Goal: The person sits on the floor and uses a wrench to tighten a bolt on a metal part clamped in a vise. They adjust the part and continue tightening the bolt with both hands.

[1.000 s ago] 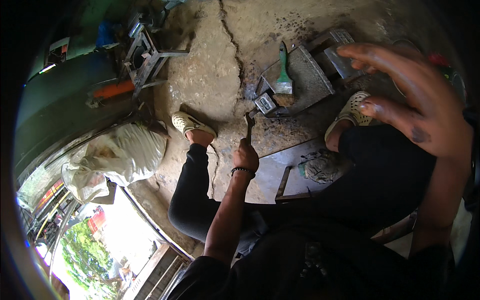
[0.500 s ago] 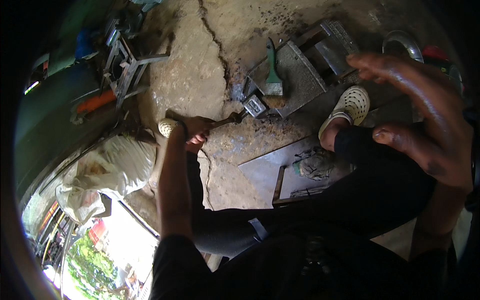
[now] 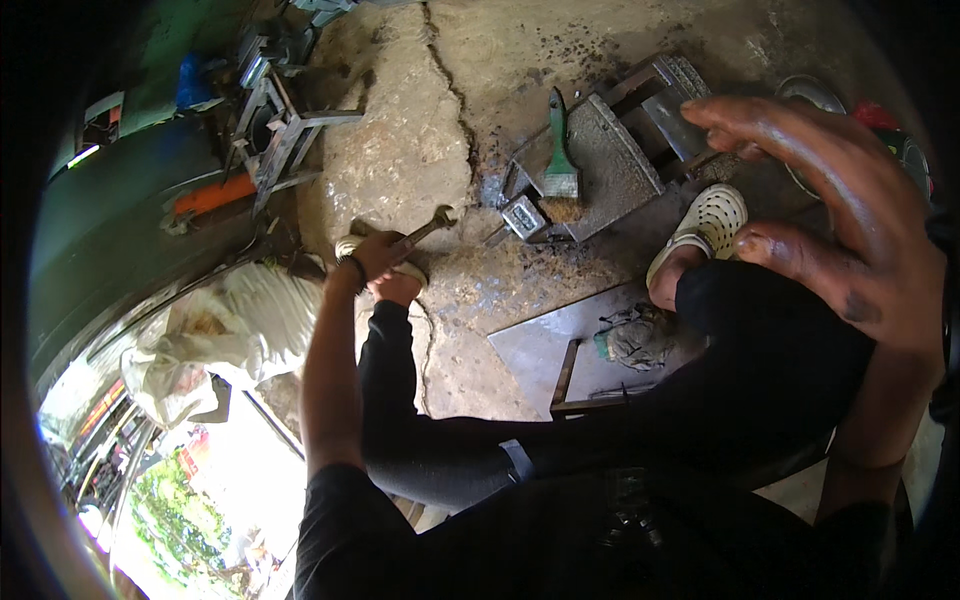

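Note:
My left hand (image 3: 378, 258), low over my left shoe, is closed around a metal wrench (image 3: 425, 232) whose forked jaw points up and right. A gap of bare floor separates that jaw from a small metal block (image 3: 523, 216) on the end of a bar. The block sits against a dark metal plate assembly (image 3: 615, 165), on which a brush with a green handle (image 3: 560, 165) lies. Close in front of me on the right, my right hand (image 3: 850, 220) is raised with thumb and fingers apart. Nothing shows between them.
A flat metal sheet (image 3: 540, 335) carries a crumpled rag (image 3: 640, 338) by my knee. At the left stand a metal frame stand (image 3: 285, 135) and a pale plastic sack (image 3: 240, 330). A round metal dish (image 3: 812, 92) lies far right. My shoes (image 3: 712, 218) flank the work area.
The wrench has come away from beside the metal block, moving left and turning upward in my left hand. My right hand keeps about the same spread pose. The whole view has shifted slightly.

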Demonstrator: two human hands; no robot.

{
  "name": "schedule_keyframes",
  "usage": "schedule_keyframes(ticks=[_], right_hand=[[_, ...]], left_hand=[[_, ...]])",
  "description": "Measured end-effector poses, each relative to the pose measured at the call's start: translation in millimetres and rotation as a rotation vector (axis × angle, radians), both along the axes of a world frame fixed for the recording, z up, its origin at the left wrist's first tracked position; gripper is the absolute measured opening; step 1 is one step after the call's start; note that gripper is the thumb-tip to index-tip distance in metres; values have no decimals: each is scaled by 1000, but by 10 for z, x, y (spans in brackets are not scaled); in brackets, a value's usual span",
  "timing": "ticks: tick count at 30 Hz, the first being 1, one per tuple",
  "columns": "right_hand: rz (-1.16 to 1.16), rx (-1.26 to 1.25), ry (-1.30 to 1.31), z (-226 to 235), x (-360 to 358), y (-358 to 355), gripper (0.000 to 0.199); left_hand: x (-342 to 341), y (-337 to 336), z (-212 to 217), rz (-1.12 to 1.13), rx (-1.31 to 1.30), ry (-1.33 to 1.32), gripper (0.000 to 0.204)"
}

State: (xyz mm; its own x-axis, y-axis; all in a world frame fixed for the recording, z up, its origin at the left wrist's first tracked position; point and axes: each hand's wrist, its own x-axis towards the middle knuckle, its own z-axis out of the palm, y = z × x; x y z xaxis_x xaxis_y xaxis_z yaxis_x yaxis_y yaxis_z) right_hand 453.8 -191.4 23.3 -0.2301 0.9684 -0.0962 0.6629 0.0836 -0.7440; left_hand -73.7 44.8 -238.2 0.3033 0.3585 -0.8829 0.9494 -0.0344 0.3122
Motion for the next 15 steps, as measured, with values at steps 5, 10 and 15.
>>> schedule_keyframes(ticks=[5, 10, 15], right_hand=[[82, 138, -138, 56, 58, -158, 62], [86, 286, -59, -75, 37, -173, 58], [63, 102, -124, 53, 10, -156, 57]], left_hand=[[-64, -1429, 9, -294, 777, 33, 30], [618, -2548, 46, 172, 714, 16, 23], [779, -2464, -110, 190, 628, 117, 23]])
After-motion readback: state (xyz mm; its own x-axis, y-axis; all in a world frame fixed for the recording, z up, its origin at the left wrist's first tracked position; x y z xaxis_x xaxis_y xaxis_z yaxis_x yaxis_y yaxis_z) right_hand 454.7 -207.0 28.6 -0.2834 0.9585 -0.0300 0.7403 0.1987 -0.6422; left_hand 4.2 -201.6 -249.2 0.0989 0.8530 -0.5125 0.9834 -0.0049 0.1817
